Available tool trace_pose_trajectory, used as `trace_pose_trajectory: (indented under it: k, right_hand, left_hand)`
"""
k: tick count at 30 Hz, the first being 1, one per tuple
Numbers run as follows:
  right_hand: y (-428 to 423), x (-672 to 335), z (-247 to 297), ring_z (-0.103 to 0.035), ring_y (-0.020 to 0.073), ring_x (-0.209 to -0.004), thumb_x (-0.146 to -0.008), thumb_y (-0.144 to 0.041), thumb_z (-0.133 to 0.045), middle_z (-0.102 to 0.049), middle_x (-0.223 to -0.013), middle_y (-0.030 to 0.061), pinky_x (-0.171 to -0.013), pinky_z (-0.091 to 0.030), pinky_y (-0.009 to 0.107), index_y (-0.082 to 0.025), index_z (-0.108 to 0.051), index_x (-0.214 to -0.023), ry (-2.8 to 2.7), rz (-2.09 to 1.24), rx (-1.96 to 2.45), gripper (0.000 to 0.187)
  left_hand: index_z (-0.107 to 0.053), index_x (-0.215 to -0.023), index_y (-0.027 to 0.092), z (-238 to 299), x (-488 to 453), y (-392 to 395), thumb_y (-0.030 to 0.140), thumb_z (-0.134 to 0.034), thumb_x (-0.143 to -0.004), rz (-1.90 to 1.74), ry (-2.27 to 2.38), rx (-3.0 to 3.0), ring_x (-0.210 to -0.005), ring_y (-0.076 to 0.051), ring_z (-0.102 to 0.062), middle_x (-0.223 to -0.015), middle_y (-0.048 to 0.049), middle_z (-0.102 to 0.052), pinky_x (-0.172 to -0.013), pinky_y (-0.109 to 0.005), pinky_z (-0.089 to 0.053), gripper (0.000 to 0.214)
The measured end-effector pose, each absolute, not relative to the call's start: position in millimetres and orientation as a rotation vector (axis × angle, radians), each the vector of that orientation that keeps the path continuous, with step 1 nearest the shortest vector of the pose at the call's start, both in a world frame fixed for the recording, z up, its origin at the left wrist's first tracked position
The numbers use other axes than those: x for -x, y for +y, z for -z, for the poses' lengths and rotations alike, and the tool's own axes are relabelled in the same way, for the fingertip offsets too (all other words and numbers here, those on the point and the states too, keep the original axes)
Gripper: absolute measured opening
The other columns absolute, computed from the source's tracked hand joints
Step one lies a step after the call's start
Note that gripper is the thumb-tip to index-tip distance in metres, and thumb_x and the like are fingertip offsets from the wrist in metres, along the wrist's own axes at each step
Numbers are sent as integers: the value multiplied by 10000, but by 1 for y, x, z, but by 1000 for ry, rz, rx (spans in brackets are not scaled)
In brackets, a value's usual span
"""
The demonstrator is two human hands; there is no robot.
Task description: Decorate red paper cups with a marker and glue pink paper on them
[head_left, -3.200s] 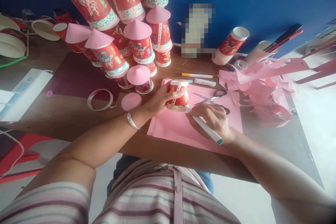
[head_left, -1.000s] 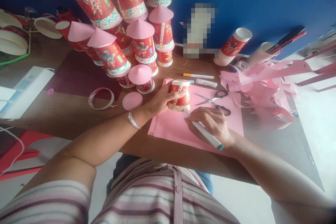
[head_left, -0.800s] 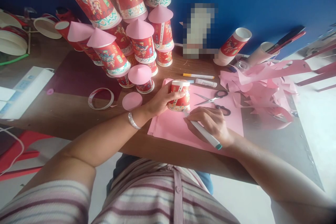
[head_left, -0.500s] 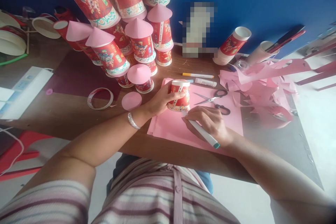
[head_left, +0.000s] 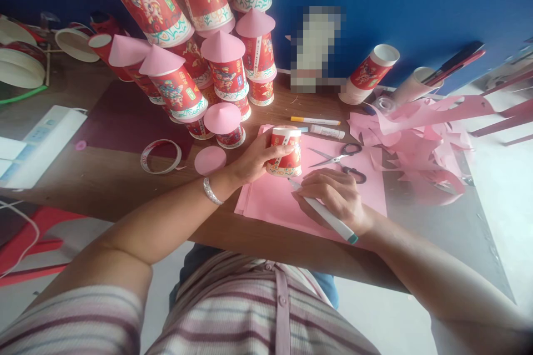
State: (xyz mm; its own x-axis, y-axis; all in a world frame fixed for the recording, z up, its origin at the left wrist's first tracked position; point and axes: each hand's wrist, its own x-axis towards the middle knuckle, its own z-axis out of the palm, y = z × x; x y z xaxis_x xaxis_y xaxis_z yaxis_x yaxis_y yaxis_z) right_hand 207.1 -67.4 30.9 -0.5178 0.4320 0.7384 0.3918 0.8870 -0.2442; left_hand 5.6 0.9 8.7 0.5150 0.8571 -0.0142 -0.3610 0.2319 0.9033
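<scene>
You had two hands at work: your left hand and your right hand. You had one pair of scissors, one roll of tape, one loose pink paper circle and three pens: one marker in your grip and two pens lying on the surface. Five pink cone lids were clearly visible on the cups.

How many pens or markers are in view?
3: a white marker in the right hand, and an orange-capped pen and a white marker beyond the pink paper sheet. Others may be hidden.
</scene>
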Motion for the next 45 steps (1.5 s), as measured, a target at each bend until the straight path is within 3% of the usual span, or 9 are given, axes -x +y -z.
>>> trace_pose_trajectory:
  k: [6,17,21,25,31,34,37,41,45]
  right_hand:
    - [-67,-207,-31,-666,105,-592,-958,-64,-721,-696,-741,-66,-887,-732,383,-233,-609,-980,-2168,-53,599,204]
    - [-68,-205,-36,-657,108,-612,-961,-28,-700,-674,-753,-46,-1041,-704,429,-226,-592,-978,-2205,-87,594,225]
    - [-69,-205,-36,-662,121,-608,-952,-7,-700,-668,-748,-29,-1052,-696,436,-215,-596,-974,-2216,-116,579,233]
    - [-69,-204,-34,-652,117,-615,-959,-25,-702,-662,-753,-45,-1033,-702,445,-227,-592,-986,-2215,-139,569,232]
    - [-69,-204,-32,-675,123,-615,-939,-48,-725,-673,-770,-68,-1031,-700,468,-239,-613,-1016,-2226,-161,561,234]
    - [-67,-206,-32,-671,124,-602,-938,-58,-727,-688,-765,-71,-973,-717,454,-246,-619,-1034,-2198,-101,577,237]
    - [-66,-208,-29,-697,138,-625,-926,-55,-734,-710,-771,-56,-817,-728,382,-243,-619,-1045,-2149,-27,593,250]
    - [-66,-210,-26,-689,136,-607,-920,-36,-726,-717,-767,-34,-556,-594,259,-226,-628,-1045,-2138,-4,627,248]
    - [-66,-210,-25,-683,136,-601,-918,-42,-727,-704,-750,-41,-532,-544,249,-229,-637,-1038,-2137,2,661,240]
  left_hand:
    - [-666,-938,183,-12,-6,0,423,-911,-748,-961,624,-965,-854,-155,-610,-929,-18,-634,-785,-295,-528,392]
    - [-727,-1162,205,-3,-5,4,374,-881,-825,-951,513,-846,-990,-213,-727,-1085,-53,-745,-892,-363,-612,407]
    - [-744,-1139,193,-2,-5,3,436,-846,-863,-923,512,-887,-968,-220,-723,-1039,-67,-743,-872,-357,-613,382]
    - [-723,-1082,183,-1,-7,3,512,-907,-812,-936,573,-962,-927,-186,-682,-991,-53,-703,-851,-322,-582,463]
    - [-684,-1031,170,-2,-8,3,464,-950,-758,-924,645,-1018,-883,-164,-651,-952,-30,-667,-823,-309,-547,481]
    - [-678,-1014,173,-5,-8,2,442,-946,-744,-938,665,-985,-878,-162,-646,-946,-25,-663,-817,-312,-541,466]
    - [-676,-952,174,-9,-8,1,452,-924,-750,-928,661,-984,-863,-168,-643,-914,-29,-660,-818,-322,-542,423]
    - [-660,-881,177,-11,-9,0,469,-893,-769,-926,652,-999,-835,-172,-630,-892,-38,-663,-806,-331,-544,391]
    - [-631,-853,186,-9,-9,1,460,-881,-776,-947,638,-1006,-799,-157,-605,-856,-21,-637,-766,-312,-529,379]
